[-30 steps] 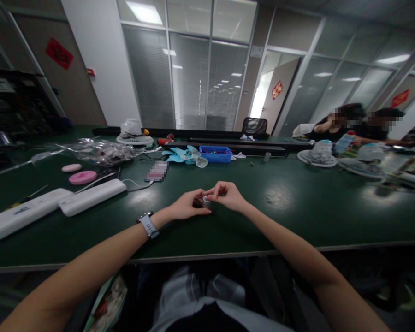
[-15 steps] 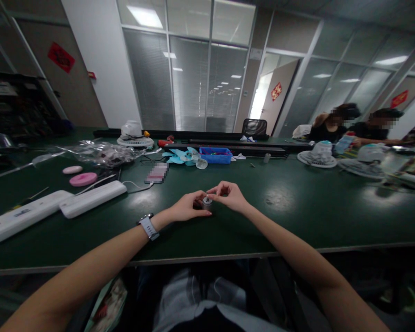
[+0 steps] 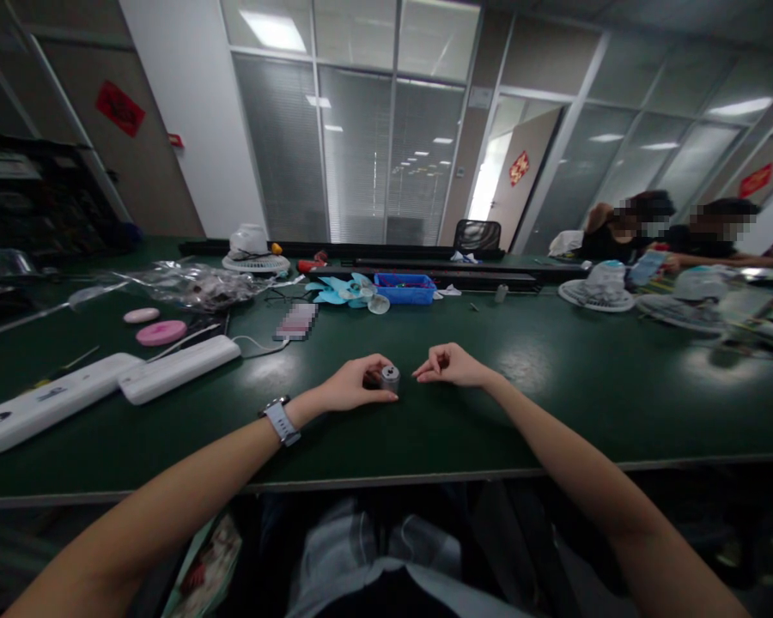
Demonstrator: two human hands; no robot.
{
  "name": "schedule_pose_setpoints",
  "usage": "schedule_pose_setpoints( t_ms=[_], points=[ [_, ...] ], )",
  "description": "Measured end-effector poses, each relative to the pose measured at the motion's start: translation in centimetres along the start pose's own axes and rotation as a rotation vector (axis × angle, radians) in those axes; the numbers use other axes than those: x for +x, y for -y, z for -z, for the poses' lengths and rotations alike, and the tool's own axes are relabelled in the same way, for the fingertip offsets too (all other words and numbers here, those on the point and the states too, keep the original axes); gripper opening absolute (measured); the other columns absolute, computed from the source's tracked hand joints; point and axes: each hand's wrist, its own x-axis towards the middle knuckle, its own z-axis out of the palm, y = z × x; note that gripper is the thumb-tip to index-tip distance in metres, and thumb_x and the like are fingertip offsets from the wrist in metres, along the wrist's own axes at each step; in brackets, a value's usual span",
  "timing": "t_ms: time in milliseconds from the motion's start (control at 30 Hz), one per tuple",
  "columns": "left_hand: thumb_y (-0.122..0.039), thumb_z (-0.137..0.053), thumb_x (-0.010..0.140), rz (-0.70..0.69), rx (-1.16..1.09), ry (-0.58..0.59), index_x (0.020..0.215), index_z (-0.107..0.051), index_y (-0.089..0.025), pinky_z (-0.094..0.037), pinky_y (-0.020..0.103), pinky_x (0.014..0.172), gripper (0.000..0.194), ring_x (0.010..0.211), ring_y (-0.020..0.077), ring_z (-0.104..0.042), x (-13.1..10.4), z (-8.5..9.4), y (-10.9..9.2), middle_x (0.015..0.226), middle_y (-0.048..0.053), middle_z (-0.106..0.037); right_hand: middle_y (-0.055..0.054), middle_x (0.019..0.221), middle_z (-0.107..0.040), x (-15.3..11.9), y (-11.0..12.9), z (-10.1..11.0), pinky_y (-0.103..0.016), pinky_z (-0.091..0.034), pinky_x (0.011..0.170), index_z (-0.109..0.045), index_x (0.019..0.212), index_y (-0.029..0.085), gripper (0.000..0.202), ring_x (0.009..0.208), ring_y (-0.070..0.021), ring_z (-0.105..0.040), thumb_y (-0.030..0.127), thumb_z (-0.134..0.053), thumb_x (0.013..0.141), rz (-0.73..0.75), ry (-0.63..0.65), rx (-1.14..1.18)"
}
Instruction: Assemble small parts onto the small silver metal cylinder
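Note:
A small grey metal cylinder [image 3: 390, 378] stands upright on the green table, dark marks showing on its top face. The thumb and fingers of my left hand [image 3: 356, 384] are closed around its left side. To the right of it, apart from the cylinder, my right hand [image 3: 454, 366] hovers over the table with its fingertips pinched together. Whatever small thing may be in that pinch is too tiny to make out.
White power strips [image 3: 180, 369] and a pink ring [image 3: 161, 333] lie at left, near a phone [image 3: 296, 321]. Further back are light-blue fan blades [image 3: 341, 290], a blue tray [image 3: 404, 290] and another small cylinder [image 3: 501, 293]. Fan parts [image 3: 598, 287] and two people are at right.
My right hand has drawn away from the cylinder's top toward the right, its fingers still pinched. The cylinder's top is now uncovered, and my left hand keeps its hold.

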Motion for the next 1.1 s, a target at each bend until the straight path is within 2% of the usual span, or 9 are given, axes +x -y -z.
schedule_pose_setpoints(
  t_ms=[100, 200, 333, 467, 600, 733, 800, 967, 1100],
  points=[
    [-0.038, -0.074, 0.069, 0.013, 0.016, 0.000, 0.106, -0.055, -0.016, -0.049, 0.030, 0.075, 0.047, 0.083, 0.0164, -0.061, 0.0, 0.1, 0.0, 0.099, 0.006, -0.064, -0.007, 0.071, -0.071, -0.2, -0.8, 1.0, -0.039, -0.054, 0.081, -0.047, 0.057, 0.014, 0.038, 0.094, -0.0250, -0.068, 0.029, -0.082, 0.057, -0.091, 0.114, -0.035],
    [-0.038, -0.074, 0.068, 0.011, 0.018, -0.003, 0.106, -0.055, -0.016, -0.049, 0.030, 0.073, 0.047, 0.082, 0.0163, -0.061, 0.0, 0.1, 0.0, 0.099, 0.007, -0.064, -0.008, 0.077, -0.071, -0.2, -0.7, 1.1, -0.039, -0.053, 0.082, -0.050, 0.059, 0.013, 0.036, 0.101, -0.0258, -0.066, 0.029, -0.082, 0.056, -0.106, 0.177, -0.060],
    [-0.038, -0.074, 0.068, 0.002, 0.005, -0.008, 0.105, -0.056, -0.016, -0.049, 0.031, 0.076, 0.047, 0.083, 0.0166, -0.061, 0.0, 0.1, 0.1, 0.098, 0.006, -0.064, -0.012, 0.092, -0.071, -0.4, 0.0, 1.1, -0.037, -0.053, 0.083, -0.050, 0.059, 0.013, 0.038, 0.112, -0.0278, -0.060, 0.029, -0.084, 0.050, -0.097, 0.191, -0.122],
    [-0.038, -0.074, 0.067, 0.005, 0.015, -0.011, 0.106, -0.056, -0.016, -0.049, 0.031, 0.075, 0.048, 0.084, 0.0171, -0.061, 0.0, 0.0, 0.1, 0.099, 0.007, -0.064, -0.010, 0.085, -0.071, -0.5, 0.0, 1.1, -0.038, -0.053, 0.080, -0.045, 0.056, 0.015, 0.042, 0.102, -0.0267, -0.065, 0.032, -0.083, 0.052, -0.104, 0.177, -0.142],
    [-0.038, -0.074, 0.068, 0.010, 0.017, -0.002, 0.106, -0.056, -0.016, -0.049, 0.031, 0.075, 0.047, 0.084, 0.0173, -0.062, 0.0, 0.0, 0.1, 0.098, 0.007, -0.065, -0.008, 0.076, -0.071, -0.2, -0.2, 0.5, -0.038, -0.054, 0.077, -0.041, 0.054, 0.016, 0.044, 0.091, -0.0248, -0.069, 0.033, -0.081, 0.056, -0.042, 0.077, -0.123],
    [-0.035, -0.074, 0.068, -0.012, 0.017, -0.014, 0.105, -0.056, -0.016, -0.049, 0.032, 0.078, 0.045, 0.086, 0.0175, -0.062, 0.1, 0.0, 0.1, 0.099, 0.007, -0.064, -0.008, 0.078, -0.072, 0.3, 0.8, -1.4, -0.037, -0.054, 0.075, -0.036, 0.055, 0.018, 0.047, 0.091, -0.0243, -0.069, 0.036, -0.079, 0.060, 0.145, -0.211, -0.043],
    [-0.035, -0.073, 0.069, -0.020, 0.018, -0.010, 0.105, -0.056, -0.016, -0.049, 0.031, 0.077, 0.044, 0.085, 0.0171, -0.062, 0.1, 0.0, 0.1, 0.097, 0.006, -0.064, -0.010, 0.084, -0.073, 0.6, 1.7, -2.9, -0.036, -0.054, 0.075, -0.035, 0.055, 0.019, 0.047, 0.091, -0.0236, -0.069, 0.037, -0.077, 0.063, 0.219, -0.297, -0.026],
    [-0.037, -0.073, 0.070, -0.026, 0.045, -0.008, 0.101, -0.055, -0.016, -0.049, 0.029, 0.072, 0.041, 0.079, 0.0162, -0.061, 0.0, 0.1, 0.1, 0.087, 0.003, -0.064, -0.008, 0.081, -0.072, 1.1, 3.0, -5.9, -0.036, -0.055, 0.074, -0.039, 0.052, 0.019, 0.043, 0.085, -0.0224, -0.070, 0.037, -0.076, 0.064, 0.266, -0.242, 0.003],
    [-0.038, -0.072, 0.070, -0.020, 0.059, -0.010, 0.098, -0.055, -0.016, -0.049, 0.028, 0.069, 0.040, 0.078, 0.0163, -0.061, 0.0, 0.1, 0.0, 0.085, 0.001, -0.063, -0.007, 0.077, -0.072, 1.4, 2.8, -6.2, -0.036, -0.055, 0.076, -0.042, 0.051, 0.018, 0.041, 0.086, -0.0221, -0.069, 0.035, -0.077, 0.064, 0.250, -0.219, 0.035]
  ],
)
